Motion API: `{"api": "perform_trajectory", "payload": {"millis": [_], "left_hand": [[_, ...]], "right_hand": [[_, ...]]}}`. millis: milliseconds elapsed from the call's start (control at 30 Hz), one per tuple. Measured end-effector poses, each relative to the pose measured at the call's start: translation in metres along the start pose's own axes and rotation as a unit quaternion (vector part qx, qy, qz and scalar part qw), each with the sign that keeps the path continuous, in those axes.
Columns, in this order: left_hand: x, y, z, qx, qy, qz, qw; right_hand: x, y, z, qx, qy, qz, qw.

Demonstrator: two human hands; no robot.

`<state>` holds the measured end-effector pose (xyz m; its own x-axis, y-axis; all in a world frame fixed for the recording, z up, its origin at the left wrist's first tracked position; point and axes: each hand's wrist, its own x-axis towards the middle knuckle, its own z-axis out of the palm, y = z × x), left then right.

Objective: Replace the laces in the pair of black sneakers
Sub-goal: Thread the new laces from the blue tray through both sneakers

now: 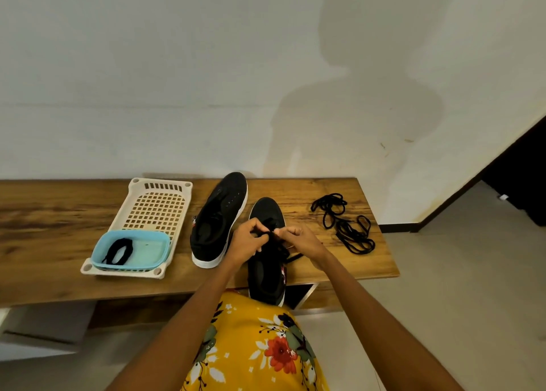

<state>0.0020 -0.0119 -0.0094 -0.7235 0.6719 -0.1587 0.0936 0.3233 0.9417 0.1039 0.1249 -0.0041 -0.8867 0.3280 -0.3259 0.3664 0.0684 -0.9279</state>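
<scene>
Working at the near sneaker (267,275), which lies toe-away near the front edge of the tabletop (59,243), heel overhanging that edge toward the lap. Left hand (248,240) and right hand (298,238) both over the eyelet rows, fingers curled, each pinching a black lace (276,238) strung between them — whether an end or a mid-run is hidden by the knuckles. A loose run of lace trailing off the shoe's right side.

Second sneaker (218,219) just to the left, nearer the back edge, eyelets bare, no lace in it. A tangle of loose laces (344,224) toward the right edge, well apart from both shoes. Cream basket (139,195) left of the shoes, with a blue tray (131,250) at its near end holding one more coiled lace (118,252).

Judged as lace being worked through the upper eyelets — pulling out or threading in cannot be told. To do it well:

- Keep one hand steadying the shoe so the overhanging heel does not tip off the front edge.
- Take the lace close to its tip, feed straight through each hole, draw slack evenly on both sides.
- Keep old and new laces apart — tray versus right-edge pile — since all are black.
</scene>
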Motion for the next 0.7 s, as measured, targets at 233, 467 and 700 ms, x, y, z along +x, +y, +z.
{"api": "perform_trajectory", "payload": {"millis": [233, 467, 700], "left_hand": [[-0.001, 0.003, 0.002, 0.006, -0.014, -0.001, 1.000], [0.001, 0.003, -0.001, 0.030, -0.040, -0.020, 0.999], [0.005, 0.007, -0.010, 0.064, -0.101, -0.046, 0.992]], "right_hand": [[0.003, -0.007, 0.000, 0.004, 0.015, 0.028, 1.000], [0.009, -0.007, 0.006, 0.076, 0.106, 0.040, 0.991], [0.012, -0.004, 0.009, 0.195, 0.204, 0.049, 0.958]]}}
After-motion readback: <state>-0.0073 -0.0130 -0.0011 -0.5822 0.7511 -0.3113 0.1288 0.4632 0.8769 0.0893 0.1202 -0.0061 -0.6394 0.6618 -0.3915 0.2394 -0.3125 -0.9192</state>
